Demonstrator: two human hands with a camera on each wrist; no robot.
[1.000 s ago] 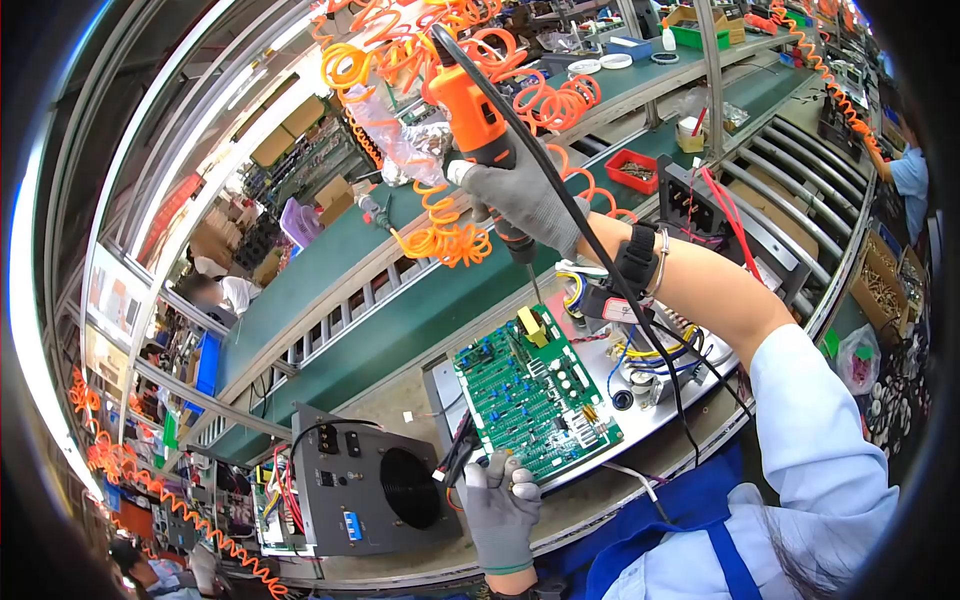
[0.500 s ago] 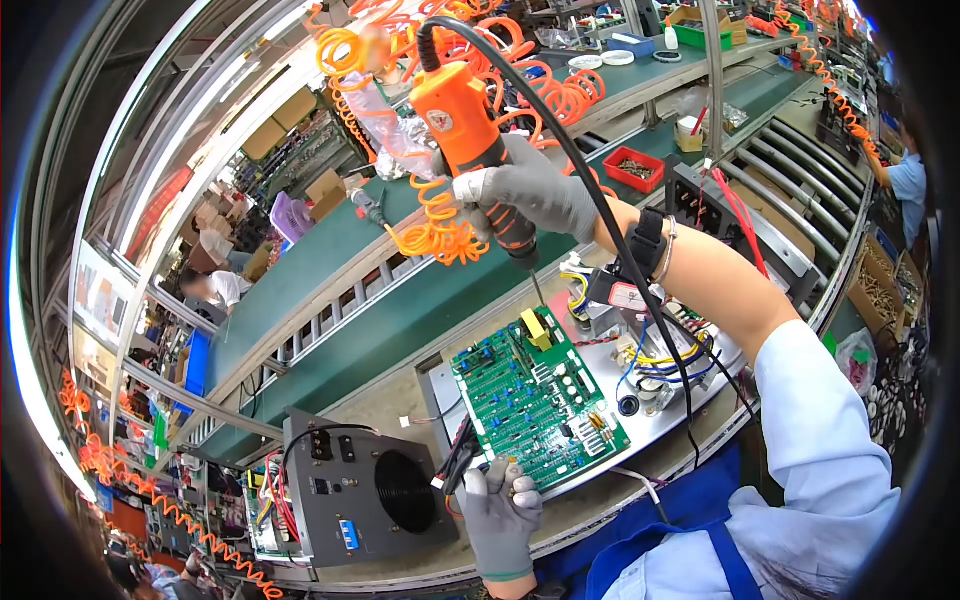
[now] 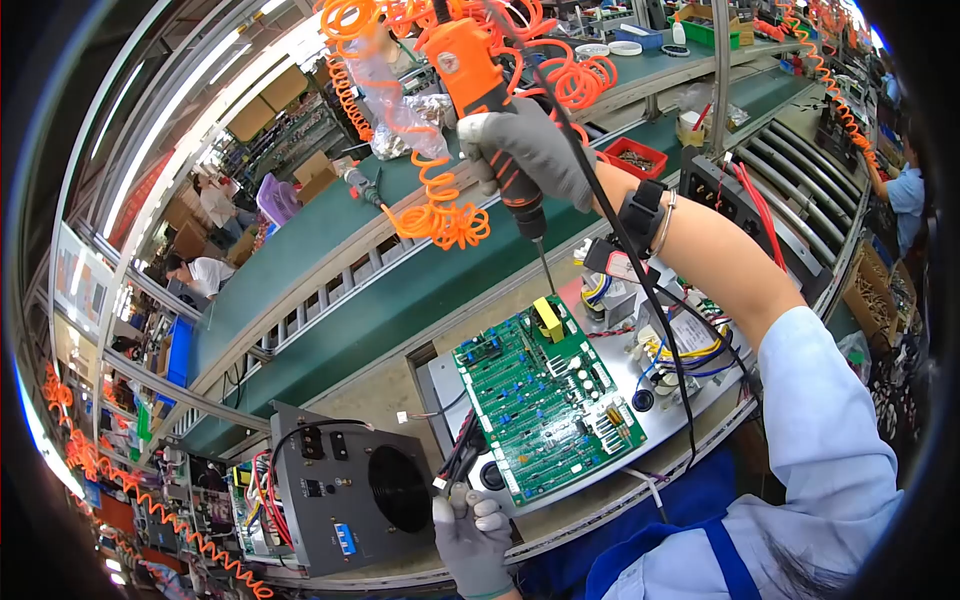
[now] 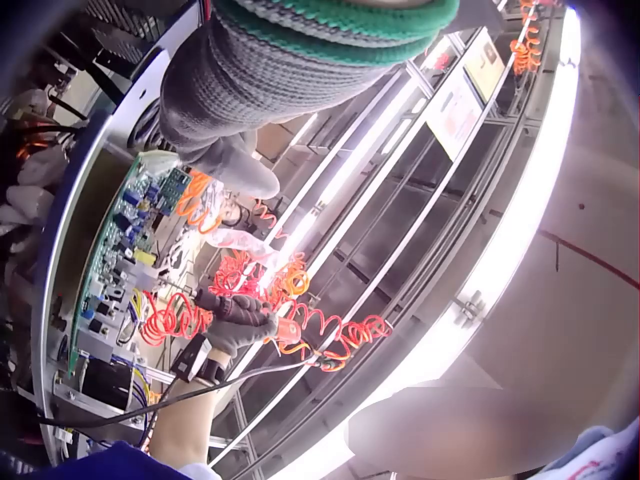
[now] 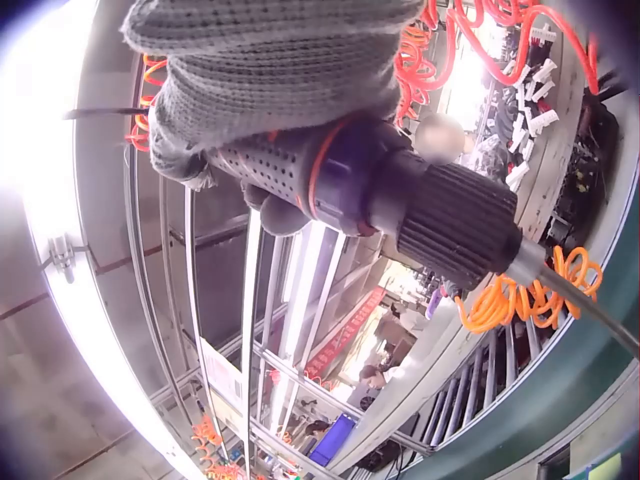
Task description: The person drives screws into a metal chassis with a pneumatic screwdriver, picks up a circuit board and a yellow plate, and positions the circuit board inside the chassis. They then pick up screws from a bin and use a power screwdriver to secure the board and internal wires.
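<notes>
My gloved right hand (image 3: 540, 150) grips an orange and black corded electric screwdriver (image 3: 466, 72), held tilted with its long bit pointing down. The bit's end comes close to the yellow transformer (image 3: 548, 320) at the far edge of a green circuit board (image 3: 530, 425). In the right wrist view, the fingers wrap the body behind the ribbed black chuck (image 5: 458, 218). My gloved left hand (image 3: 472, 538) is by the board's near left corner, fingers bent, beside a black cable bundle (image 3: 460, 455) with a white plug. Its palm is hidden, so I cannot tell whether it holds anything.
A grey housing with a round fan opening (image 3: 325, 480) stands left of the board. Wired parts (image 3: 690, 335) lie to its right. Beyond runs a green conveyor (image 3: 330, 355); orange coiled hoses (image 3: 455, 225) hang above it. A red bin (image 3: 635, 158) sits farther back.
My left hand has shifted left and nearer me, off the board's edge toward the cable bundle. The right hand keeps its grip on the screwdriver, its bit still over the board's far edge.
</notes>
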